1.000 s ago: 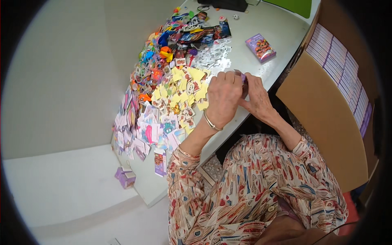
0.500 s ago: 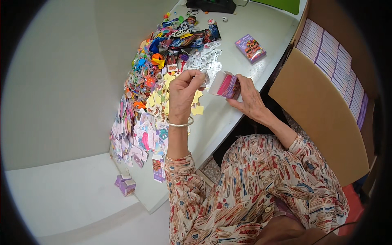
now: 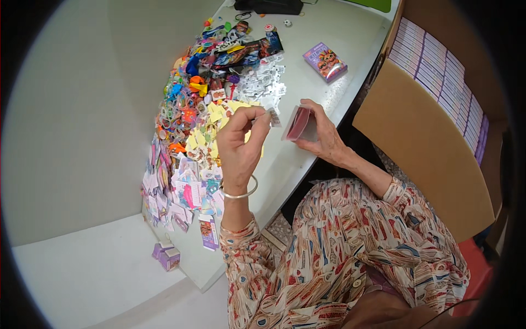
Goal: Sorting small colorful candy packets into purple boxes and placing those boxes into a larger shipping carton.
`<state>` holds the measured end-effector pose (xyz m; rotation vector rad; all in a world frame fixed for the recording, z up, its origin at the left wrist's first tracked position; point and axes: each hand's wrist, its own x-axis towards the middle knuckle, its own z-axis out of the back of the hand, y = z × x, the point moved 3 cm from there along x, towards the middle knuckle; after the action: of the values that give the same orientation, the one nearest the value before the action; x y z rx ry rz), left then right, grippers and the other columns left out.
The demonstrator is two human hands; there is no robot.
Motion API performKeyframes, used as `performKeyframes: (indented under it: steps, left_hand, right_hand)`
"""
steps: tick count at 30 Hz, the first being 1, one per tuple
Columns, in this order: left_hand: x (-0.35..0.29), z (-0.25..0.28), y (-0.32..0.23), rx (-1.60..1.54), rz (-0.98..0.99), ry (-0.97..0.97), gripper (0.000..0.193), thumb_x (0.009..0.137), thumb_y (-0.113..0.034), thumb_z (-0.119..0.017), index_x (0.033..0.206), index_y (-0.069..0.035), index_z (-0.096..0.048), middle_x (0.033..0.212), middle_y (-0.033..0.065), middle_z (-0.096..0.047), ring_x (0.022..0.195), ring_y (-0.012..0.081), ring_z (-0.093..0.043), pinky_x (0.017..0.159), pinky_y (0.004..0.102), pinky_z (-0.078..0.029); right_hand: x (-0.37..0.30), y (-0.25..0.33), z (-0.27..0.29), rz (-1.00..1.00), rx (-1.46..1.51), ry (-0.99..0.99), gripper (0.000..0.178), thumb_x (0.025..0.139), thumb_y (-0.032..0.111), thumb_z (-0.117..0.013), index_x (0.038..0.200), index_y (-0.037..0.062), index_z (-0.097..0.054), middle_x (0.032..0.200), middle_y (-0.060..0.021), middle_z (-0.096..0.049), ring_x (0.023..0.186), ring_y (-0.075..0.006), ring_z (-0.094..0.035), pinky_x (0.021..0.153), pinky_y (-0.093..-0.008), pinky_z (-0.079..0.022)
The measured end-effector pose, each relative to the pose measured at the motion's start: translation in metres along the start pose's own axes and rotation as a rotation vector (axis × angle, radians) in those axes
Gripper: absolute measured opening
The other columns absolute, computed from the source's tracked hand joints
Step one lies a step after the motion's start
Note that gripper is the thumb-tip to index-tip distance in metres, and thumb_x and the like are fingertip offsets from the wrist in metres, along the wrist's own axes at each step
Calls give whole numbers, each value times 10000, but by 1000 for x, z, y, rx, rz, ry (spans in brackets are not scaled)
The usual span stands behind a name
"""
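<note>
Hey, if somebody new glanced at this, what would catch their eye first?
Probably the sprawling heap of colorful small toys on the left of the table, yellow paper pieces beside it. Next, the big cardboard carton at the right, packed with rows of small boxes. In the middle, the right hand holds an open box, and the left hand pinches a small whitish piece.

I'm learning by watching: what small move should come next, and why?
Perhaps bring the small white piece to the open box: the left hand pinches it close by, and the right hand holds the box with its opening toward the piece.
</note>
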<state>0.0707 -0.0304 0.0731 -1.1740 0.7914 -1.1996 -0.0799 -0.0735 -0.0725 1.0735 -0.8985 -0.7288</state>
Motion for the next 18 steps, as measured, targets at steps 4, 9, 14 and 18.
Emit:
performKeyframes:
  steps: [4, 9, 14, 18]
  left_hand:
    - [-14, 1, -8, 111, -81, 0, 71, 839, 7, -656, 896, 26, -618, 821, 39, -622, 719, 86, -535, 668, 216, -438]
    - [-22, 1, -7, 57, -136, 2, 80, 814, 48, -653, 877, 22, -612, 829, 56, -641, 736, 103, -546, 681, 231, -447]
    - [-22, 0, -5, 157, -190, -6, 104, 795, 62, -655, 880, 21, -612, 835, 70, -639, 739, 129, -572, 675, 235, -456]
    - [-19, -19, -2, 562, -514, 9, 189, 740, 61, -663, 910, -2, -611, 858, 86, -612, 734, 212, -588, 616, 276, -461]
  right_hand:
    - [-6, -7, 2, 142, 20, -34, 841, 665, 129, -830, 1315, 81, -299, 1397, -197, -382, 1271, -334, -442, 1030, -381, -394]
    - [-6, -6, 1, 190, 32, -21, 882, 626, 135, -862, 1299, 93, -294, 1406, -193, -377, 1286, -335, -429, 1041, -384, -382]
    - [-3, -4, -2, 136, -70, -38, 852, 631, 114, -840, 1291, 66, -303, 1386, -195, -393, 1254, -315, -453, 1024, -378, -389]
    - [-2, -5, -5, 77, -96, -54, 837, 634, 112, -826, 1294, 49, -316, 1372, -191, -404, 1230, -323, -460, 1023, -393, -383]
